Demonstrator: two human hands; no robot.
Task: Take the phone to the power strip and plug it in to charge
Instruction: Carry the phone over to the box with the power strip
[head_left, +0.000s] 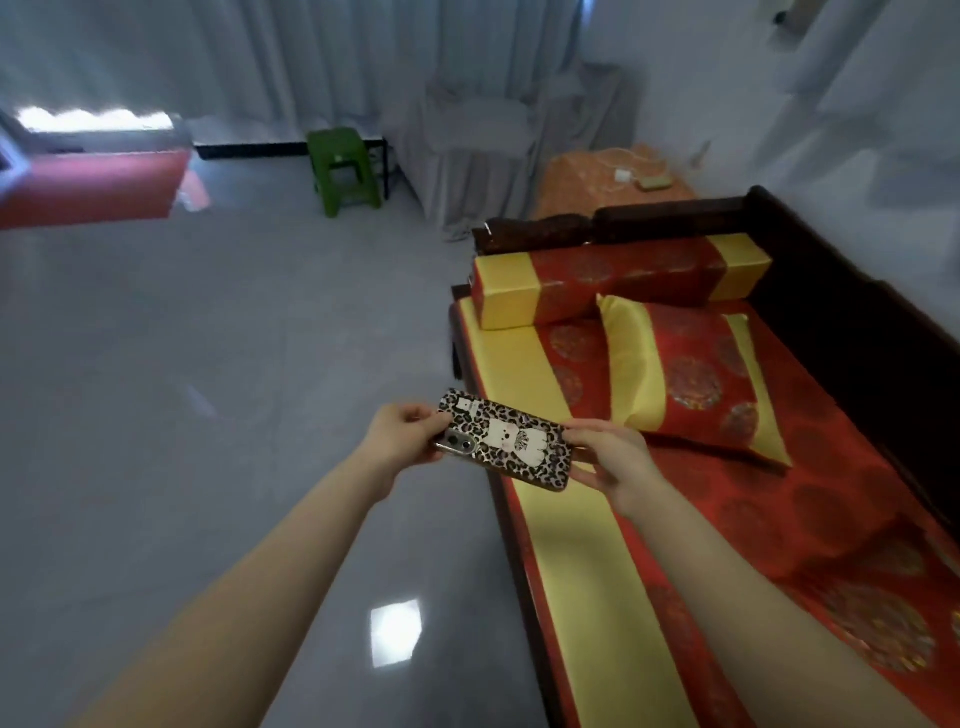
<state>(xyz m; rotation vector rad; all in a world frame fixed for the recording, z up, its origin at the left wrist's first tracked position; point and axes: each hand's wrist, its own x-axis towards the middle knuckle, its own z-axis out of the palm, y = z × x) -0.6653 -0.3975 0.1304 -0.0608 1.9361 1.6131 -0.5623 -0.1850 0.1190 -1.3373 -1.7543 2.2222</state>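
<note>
A phone (506, 440) in a leopard-print case with a white cat picture is held flat, back side up, over the front edge of a red and yellow sofa. My left hand (402, 434) grips its camera end and my right hand (610, 457) grips the other end. Far off at the back right, a power strip (655, 182) lies on a small table with an orange cloth (582, 192). A white charger block (622, 175) and a pale cable lie next to the strip.
The dark wooden sofa (841, 312) carries a bolster (597, 280) and a pillow (685, 379). A green plastic stool (343, 169) and a cloth-covered chair (467, 156) stand at the back. Shiny grey floor (208, 389) fills the left. A red-covered surface (93, 187) is far left.
</note>
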